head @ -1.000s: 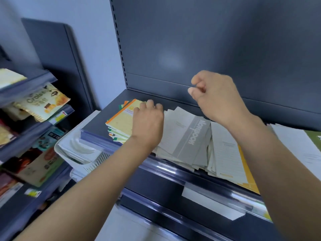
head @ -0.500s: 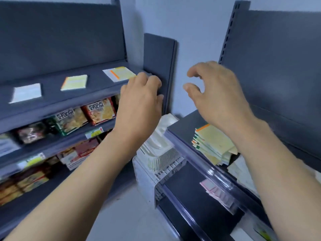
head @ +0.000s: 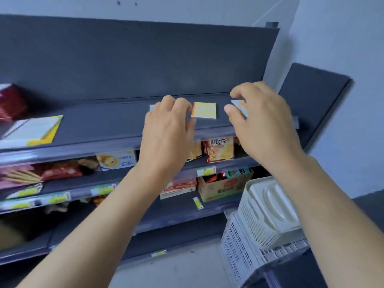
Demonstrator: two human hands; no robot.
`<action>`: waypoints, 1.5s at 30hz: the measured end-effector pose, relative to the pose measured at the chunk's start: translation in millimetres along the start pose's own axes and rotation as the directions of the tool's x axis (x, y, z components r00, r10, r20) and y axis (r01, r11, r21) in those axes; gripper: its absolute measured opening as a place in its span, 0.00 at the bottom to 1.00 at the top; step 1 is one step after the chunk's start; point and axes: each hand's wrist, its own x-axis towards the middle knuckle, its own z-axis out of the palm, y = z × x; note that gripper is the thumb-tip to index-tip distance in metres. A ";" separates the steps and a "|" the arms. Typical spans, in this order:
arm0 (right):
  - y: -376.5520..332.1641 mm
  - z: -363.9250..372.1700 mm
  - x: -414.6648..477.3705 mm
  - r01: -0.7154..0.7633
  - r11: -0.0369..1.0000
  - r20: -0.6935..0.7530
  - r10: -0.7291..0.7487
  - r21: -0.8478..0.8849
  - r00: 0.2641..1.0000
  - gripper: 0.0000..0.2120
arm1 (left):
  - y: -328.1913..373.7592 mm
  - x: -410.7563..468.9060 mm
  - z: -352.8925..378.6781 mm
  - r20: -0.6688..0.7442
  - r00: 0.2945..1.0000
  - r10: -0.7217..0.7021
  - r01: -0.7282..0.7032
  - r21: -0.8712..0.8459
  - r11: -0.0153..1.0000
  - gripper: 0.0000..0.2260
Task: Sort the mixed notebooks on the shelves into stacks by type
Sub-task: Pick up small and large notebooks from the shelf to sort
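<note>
On the dark top shelf (head: 116, 121) lies a small yellow notebook with an orange spine (head: 204, 110), between my two hands. My left hand (head: 168, 129) hovers in front of the shelf edge with fingers spread, hiding most of a pale notebook (head: 152, 107) behind it. My right hand (head: 259, 119) is at a white notebook with an orange mark (head: 241, 106); thumb and fingers curl around it, but whether they grip it I cannot tell. At the shelf's far left lies a larger stack of white and yellow notebooks (head: 31, 129).
Below the top shelf are rows of snack packets (head: 219, 148) and a cardboard box (head: 224, 187) on lower shelves. A stack of white plastic baskets (head: 264, 217) stands at the lower right. A red packet (head: 12, 102) sits at the top shelf's far left.
The view has swung left from the shelf of mixed notebooks to this shelf unit. Both hands have reached forward to the top shelf, the right one arriving at the white notebook.
</note>
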 end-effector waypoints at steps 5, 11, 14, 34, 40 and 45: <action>-52.0 56.6 39.6 0.113 0.989 0.034 -0.116 0.095 0.993 0.11 | -73.1 8.4 -22.7 -0.031 0.988 -0.152 0.154 0.097 0.983 0.07; -98.3 120.4 87.4 0.229 0.951 0.081 -0.250 0.210 0.965 0.11 | -147.7 26.3 -36.3 -0.054 0.944 -0.324 0.328 0.205 0.922 0.08; -119.3 148.8 114.0 0.279 0.924 0.085 -0.310 0.261 0.947 0.11 | -185.0 36.3 -43.2 -0.085 0.910 -0.406 0.413 0.255 0.874 0.09; -290.1 310.8 188.7 0.326 0.869 0.248 -0.431 0.371 0.868 0.13 | -459.9 34.4 -99.6 0.006 0.504 -0.864 0.754 0.485 0.443 0.21; -338.3 351.1 185.7 0.190 0.932 0.385 -0.305 0.309 0.871 0.14 | -507.9 43.4 -92.9 0.222 0.412 -0.884 0.704 0.539 0.463 0.27; -357.2 377.3 174.8 0.069 0.969 0.496 -0.183 0.239 0.849 0.16 | -532.1 46.9 -87.8 0.274 0.353 -0.895 0.687 0.573 0.447 0.35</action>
